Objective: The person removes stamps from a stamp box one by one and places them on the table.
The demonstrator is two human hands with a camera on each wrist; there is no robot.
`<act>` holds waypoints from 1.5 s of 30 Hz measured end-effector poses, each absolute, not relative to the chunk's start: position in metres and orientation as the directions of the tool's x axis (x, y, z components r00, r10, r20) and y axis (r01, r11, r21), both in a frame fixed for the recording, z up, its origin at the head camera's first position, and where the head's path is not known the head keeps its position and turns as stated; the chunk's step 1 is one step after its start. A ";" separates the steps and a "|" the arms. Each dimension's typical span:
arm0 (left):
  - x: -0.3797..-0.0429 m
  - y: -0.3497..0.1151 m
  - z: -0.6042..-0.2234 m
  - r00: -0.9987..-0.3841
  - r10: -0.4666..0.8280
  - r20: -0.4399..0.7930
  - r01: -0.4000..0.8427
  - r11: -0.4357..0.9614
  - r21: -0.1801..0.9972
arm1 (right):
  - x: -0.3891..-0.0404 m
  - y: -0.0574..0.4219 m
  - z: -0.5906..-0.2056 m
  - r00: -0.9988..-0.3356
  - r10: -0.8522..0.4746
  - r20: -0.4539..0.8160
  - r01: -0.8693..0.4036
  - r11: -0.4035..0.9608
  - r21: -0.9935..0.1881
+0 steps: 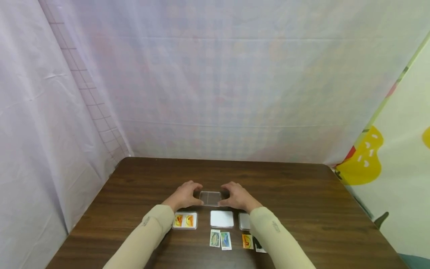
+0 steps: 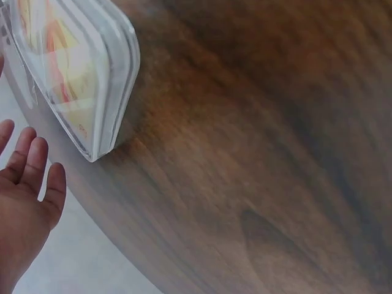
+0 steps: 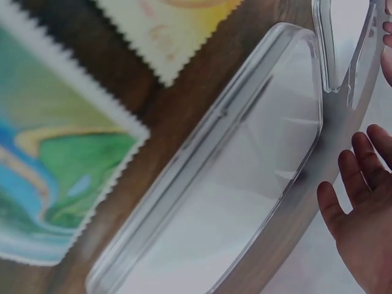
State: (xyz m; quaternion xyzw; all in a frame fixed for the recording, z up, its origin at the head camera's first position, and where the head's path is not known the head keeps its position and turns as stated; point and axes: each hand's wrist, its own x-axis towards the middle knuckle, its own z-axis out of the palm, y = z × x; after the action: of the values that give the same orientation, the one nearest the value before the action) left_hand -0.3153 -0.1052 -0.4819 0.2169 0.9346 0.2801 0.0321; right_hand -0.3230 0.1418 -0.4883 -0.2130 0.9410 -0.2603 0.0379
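Note:
A clear plastic case piece (image 1: 210, 198), probably a lid, is between my two hands near the middle of the table. At its left end is my left hand (image 1: 186, 195), thumb near the front corner and fingers apart. My right hand (image 1: 236, 195) mirrors it at the right end. Whether the thumbs touch the piece is hard to tell. Both wrist views show loosely extended fingers. Nearer me, a clear case with two orange-yellow stamps (image 1: 189, 221) lies by the left sleeve. A white-backed case (image 1: 221, 219) lies in the middle; another case (image 1: 244, 221) is partly behind the right sleeve.
Two loose stamps (image 1: 226, 241) lie in front of the middle case. An orange stamp (image 1: 247, 241) and a dark one (image 1: 258, 246), partly covered by the right sleeve, lie before the right case. The brown wooden table (image 1: 302, 194) ends at a white curtain (image 1: 235, 93).

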 end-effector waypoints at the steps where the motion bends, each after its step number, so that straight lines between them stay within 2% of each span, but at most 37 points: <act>1: -0.316 -0.105 -0.482 -0.908 0.416 0.050 0.375 0.754 0.540 | -0.324 0.141 -0.488 -0.905 -0.424 0.039 -0.385 0.775 -0.501; 8: -0.320 -0.104 -0.483 -0.921 0.389 0.005 0.331 0.776 0.537 | -0.326 0.134 -0.486 -0.898 -0.440 0.012 -0.388 0.778 -0.494; 25: -0.324 -0.097 -0.488 -0.892 0.452 -0.019 0.397 0.803 0.444 | -0.326 0.126 -0.488 -0.892 -0.451 -0.019 -0.399 0.809 -0.431; 40: -0.322 -0.094 -0.486 -0.878 0.478 -0.027 0.416 0.790 0.450 | -0.325 0.125 -0.486 -0.883 -0.467 -0.040 -0.415 0.819 -0.396; 45: -0.321 -0.093 -0.482 -0.864 0.504 0.008 0.455 0.773 0.443 | -0.323 0.129 -0.483 -0.879 -0.476 -0.027 -0.432 0.819 -0.378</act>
State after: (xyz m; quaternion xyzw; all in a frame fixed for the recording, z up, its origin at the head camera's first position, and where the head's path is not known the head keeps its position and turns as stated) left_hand -0.3205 -0.0925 -0.4817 0.2551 0.9398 0.2205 0.0557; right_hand -0.3232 0.1289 -0.4829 -0.2385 0.9517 -0.1836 0.0601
